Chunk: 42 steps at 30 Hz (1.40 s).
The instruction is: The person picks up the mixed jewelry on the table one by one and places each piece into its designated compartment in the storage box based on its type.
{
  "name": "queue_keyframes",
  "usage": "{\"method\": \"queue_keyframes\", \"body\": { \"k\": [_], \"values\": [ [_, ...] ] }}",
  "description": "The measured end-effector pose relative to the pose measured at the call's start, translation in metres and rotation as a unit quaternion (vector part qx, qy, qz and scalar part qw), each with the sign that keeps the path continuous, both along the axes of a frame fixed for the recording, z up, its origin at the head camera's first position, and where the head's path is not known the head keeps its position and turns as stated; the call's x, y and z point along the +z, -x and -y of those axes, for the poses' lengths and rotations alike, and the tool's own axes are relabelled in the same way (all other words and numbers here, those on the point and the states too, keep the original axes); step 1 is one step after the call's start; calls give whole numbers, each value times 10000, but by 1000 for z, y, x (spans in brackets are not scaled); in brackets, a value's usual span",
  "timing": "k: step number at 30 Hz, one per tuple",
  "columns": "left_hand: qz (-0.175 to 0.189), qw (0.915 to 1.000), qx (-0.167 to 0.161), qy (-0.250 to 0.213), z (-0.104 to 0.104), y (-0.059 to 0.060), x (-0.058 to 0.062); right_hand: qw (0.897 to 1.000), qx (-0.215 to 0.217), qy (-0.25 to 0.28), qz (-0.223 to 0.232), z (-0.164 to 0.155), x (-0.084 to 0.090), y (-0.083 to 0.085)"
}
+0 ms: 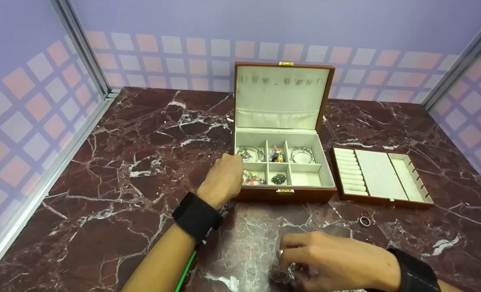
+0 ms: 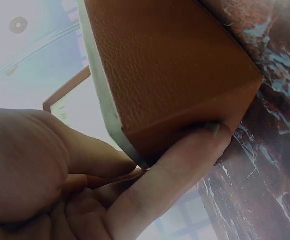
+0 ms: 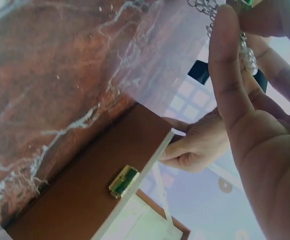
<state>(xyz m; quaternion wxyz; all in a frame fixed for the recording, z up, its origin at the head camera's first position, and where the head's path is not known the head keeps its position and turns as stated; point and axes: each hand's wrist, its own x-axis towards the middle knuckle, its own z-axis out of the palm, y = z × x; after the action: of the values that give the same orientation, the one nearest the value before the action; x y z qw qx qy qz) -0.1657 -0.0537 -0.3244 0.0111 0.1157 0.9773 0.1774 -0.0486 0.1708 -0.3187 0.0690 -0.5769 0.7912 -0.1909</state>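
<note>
- No writing can be read anywhere.
- The open jewelry box [image 1: 283, 162] stands on the marble tabletop [image 1: 123, 174]; bracelets and beads fill five of its compartments.
- The left hand [image 1: 223, 178] grips its front left corner.
- The right hand [image 1: 329, 259] pinches a chain bracelet [image 3: 244, 45] near the tabletop's front edge.
- The removable tray [image 1: 380, 176] lies just right of the box, two rings [image 1: 364, 218] before it.

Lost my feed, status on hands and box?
Left hand holds jewelry box corner. Right hand pinches chain jewelry. Nothing blocking.
</note>
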Motion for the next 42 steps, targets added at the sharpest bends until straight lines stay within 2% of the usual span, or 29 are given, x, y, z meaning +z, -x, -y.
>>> {"method": "queue_keyframes", "body": {
  "k": [7, 14, 22, 29, 35, 42],
  "values": [
    [-117, 9999, -30, -22, 0, 0, 0, 9987, -99, 390, -306, -1, 8, 5],
    [-125, 9999, 23, -10, 0, 0, 1, 9947, -373, 880, -390, -2, 20, 12],
    [-25, 10000, 8, -48, -1, -1, 1, 9848, -550, 1394, -875, -6, 42, 28],
    [-22, 10000, 15, 30, -1, 0, 1, 9789, -838, 1639, -882, -5, 55, 44],
    [6, 9999, 13, 110, -1, 1, 1, 9695, -1163, 1813, -1168, -6, 60, 60],
    [-48, 10000, -15, 77, 0, 0, 0, 9608, -1661, 1947, -1061, -6, 56, 81]
  ]
}}
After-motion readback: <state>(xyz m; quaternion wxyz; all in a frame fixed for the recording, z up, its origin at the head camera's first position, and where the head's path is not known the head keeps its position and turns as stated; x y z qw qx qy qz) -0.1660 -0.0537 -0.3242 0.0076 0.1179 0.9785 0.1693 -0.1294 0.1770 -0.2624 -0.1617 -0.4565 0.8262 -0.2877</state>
